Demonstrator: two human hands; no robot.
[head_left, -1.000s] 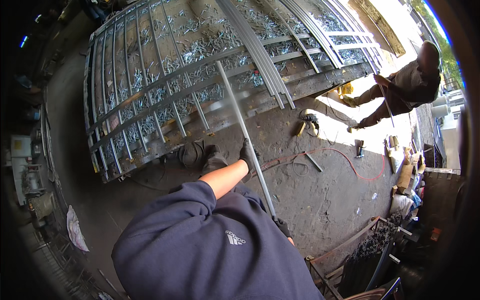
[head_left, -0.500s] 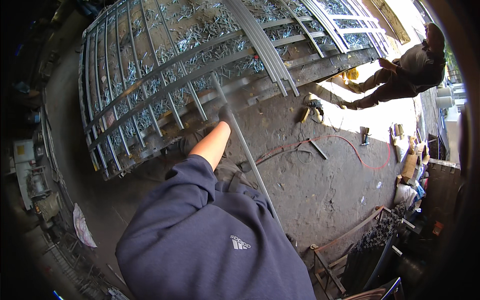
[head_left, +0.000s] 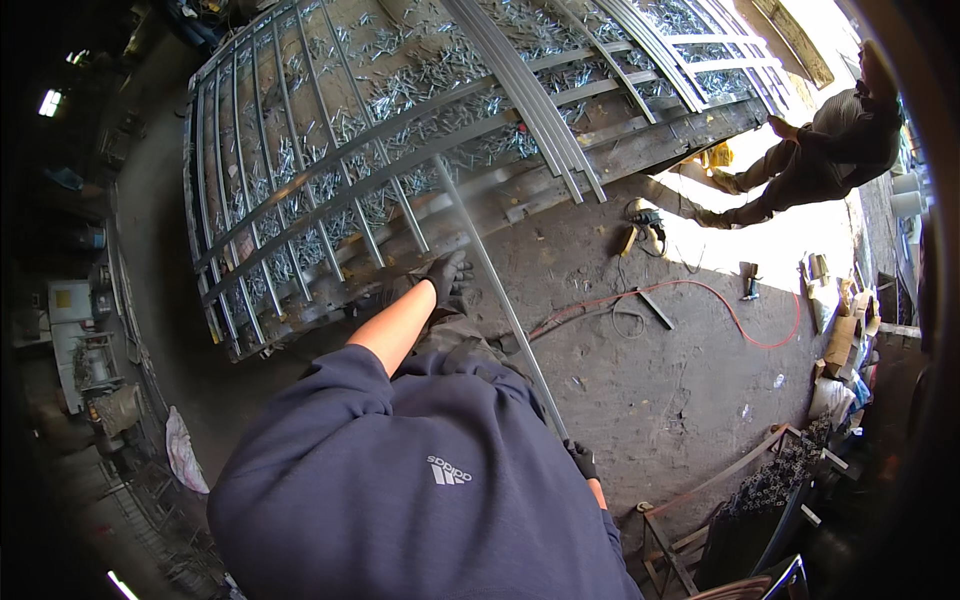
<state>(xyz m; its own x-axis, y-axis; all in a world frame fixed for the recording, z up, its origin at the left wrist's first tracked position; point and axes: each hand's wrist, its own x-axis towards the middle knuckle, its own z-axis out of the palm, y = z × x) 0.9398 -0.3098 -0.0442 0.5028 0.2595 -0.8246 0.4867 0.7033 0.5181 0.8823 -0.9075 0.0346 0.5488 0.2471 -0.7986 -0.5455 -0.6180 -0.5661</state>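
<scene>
A long, thin metal bar slants from the edge of the large worktable down past my right side. Around its lower part my right hand, in a dark glove, is closed. My left hand, also in a dark glove, is just left of the bar near the table's front edge. Its fingers are apart and it holds nothing. The bar's upper end, slightly blurred, reaches the table's edge. On the table lies a grid of parallel metal strips with two long strips across them.
Small metal offcuts cover the tabletop. Another person stands at the table's far right. A power tool, a red hose and a short dark bar lie on the floor. A rack of tubes stands at lower right.
My left hand has come off the bar and moved slightly down, its fingers now apart. My right hand has come into view, gripping the lower part of the bar. The view has shifted.
</scene>
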